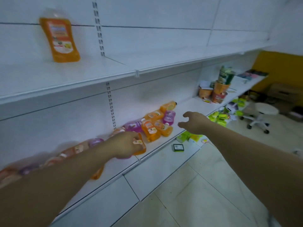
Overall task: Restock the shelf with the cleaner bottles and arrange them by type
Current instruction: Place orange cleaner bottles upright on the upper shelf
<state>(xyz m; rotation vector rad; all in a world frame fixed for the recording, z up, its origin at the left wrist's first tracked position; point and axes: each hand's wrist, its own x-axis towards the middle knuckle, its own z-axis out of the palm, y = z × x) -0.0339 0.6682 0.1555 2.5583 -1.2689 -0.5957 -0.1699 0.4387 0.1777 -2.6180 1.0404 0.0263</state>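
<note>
your left grip (126, 145) is curled round an orange bottle (141, 149) lying on the lower shelf (185, 108). the hand covers most of it, so its long axis is hard to read. your right grip (195, 122) hangs open and holds nothing, fingers loosely bent, and it is the nearer one to the loose pile (155, 123). that pile sits just to its left, with a purple bottle (169, 117) closest to the fingertips. those bottles lie on their sides, long axes mostly slanting along the shelf, some overlapping. they look like glossy translucent plastic, waisted in shape, with printed labels, so they are probably slick and best taken across the narrow middle. more bottles trail off to the left along the same shelf, blurred. on the upper shelf (114, 69) one upright orange bottle (59, 38) stands against the back panel. both shelves are smooth and white. farther right stand some tubs (218, 94), and green packs (219, 117) litter the tiled floor (205, 185).
</note>
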